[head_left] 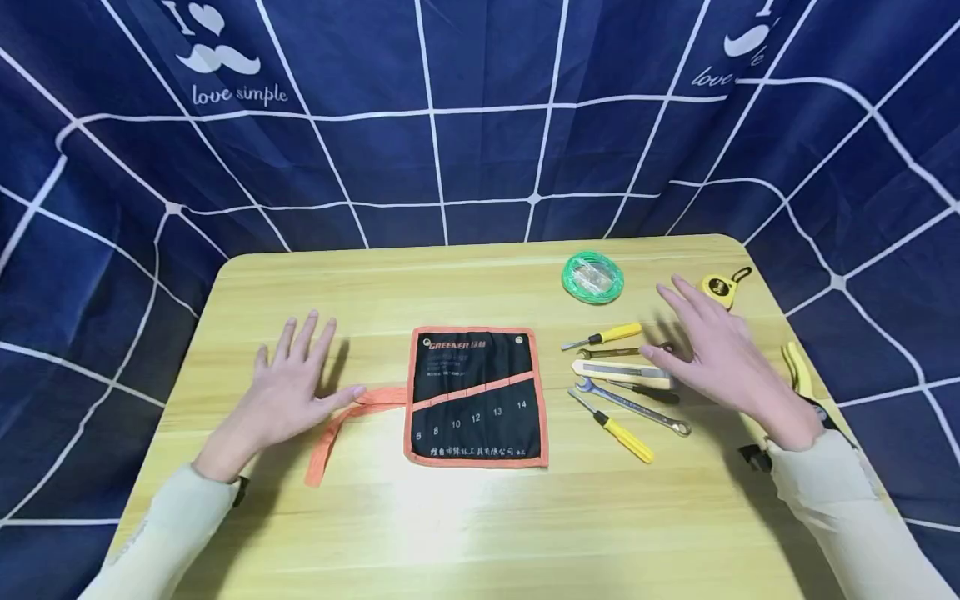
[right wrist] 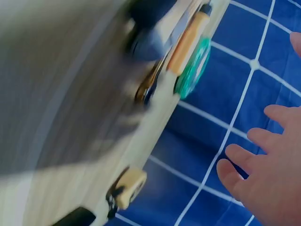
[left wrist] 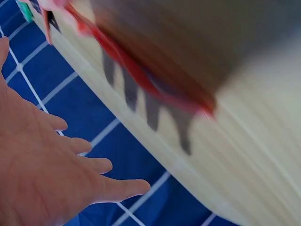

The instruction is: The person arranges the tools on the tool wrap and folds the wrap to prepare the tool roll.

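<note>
My left hand hovers over the table's left side, fingers spread, its thumb overlapping the orange strap in the head view. That strap runs from a black tool pouch with orange edging and numbered pockets, lying flat mid-table. Over the right side my right hand is raised with fingers extended, holding nothing. Left of it lie a yellow-handled screwdriver, a dark wrench, a white utility knife, a combination wrench and another yellow-handled screwdriver. A dark tool under the knife is partly hidden.
A coil of green wire lies toward the back. At the back right is a yellow tape measure, and yellow-handled pliers lie by the right edge, partly behind my wrist. Blue gridded cloth surrounds the wooden table.
</note>
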Available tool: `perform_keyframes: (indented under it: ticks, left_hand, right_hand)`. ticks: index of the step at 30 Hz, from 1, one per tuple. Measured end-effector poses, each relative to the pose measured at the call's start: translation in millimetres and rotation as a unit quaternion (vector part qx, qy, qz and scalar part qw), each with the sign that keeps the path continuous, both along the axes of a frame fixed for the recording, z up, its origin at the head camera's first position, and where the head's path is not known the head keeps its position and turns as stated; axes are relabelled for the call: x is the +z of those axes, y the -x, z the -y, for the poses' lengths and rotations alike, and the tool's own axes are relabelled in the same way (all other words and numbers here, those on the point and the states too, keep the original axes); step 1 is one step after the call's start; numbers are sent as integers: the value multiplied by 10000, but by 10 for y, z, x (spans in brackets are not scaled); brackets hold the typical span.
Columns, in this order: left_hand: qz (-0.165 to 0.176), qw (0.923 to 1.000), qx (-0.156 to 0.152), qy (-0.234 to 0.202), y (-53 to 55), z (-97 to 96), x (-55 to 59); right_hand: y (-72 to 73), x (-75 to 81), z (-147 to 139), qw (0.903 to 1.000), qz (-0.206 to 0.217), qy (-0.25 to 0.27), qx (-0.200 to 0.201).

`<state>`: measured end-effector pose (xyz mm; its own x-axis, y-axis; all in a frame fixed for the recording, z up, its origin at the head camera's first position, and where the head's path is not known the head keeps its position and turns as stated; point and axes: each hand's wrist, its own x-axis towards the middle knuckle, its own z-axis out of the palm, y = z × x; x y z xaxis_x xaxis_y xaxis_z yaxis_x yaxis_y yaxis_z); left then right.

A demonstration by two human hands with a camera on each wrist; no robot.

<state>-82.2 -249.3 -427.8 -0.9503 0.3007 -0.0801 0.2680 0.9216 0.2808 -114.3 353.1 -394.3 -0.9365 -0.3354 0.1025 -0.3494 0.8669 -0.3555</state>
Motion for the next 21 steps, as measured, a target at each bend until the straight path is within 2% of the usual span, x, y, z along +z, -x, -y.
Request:
perform_keyframes:
  ticks: [3,8,15,21]
  left_hand:
    - [-6,9999,-101,-102,-42,-130,-41]
    - [-225,9991,-285,-204,-87,-283,-76]
    - [-343,9953,-862,-268,-103,-467,-113]
    - [-358,9920,-1127,-437,-151,-610,-189]
  right_hand:
    - [-52,16,111,9999,38,98,121]
    - [-177,7,350,9996,121,121,235]
    - [-352,-18,734,9986,394,-29,339]
    - [-442,-66,1029,9963,653,-35,557]
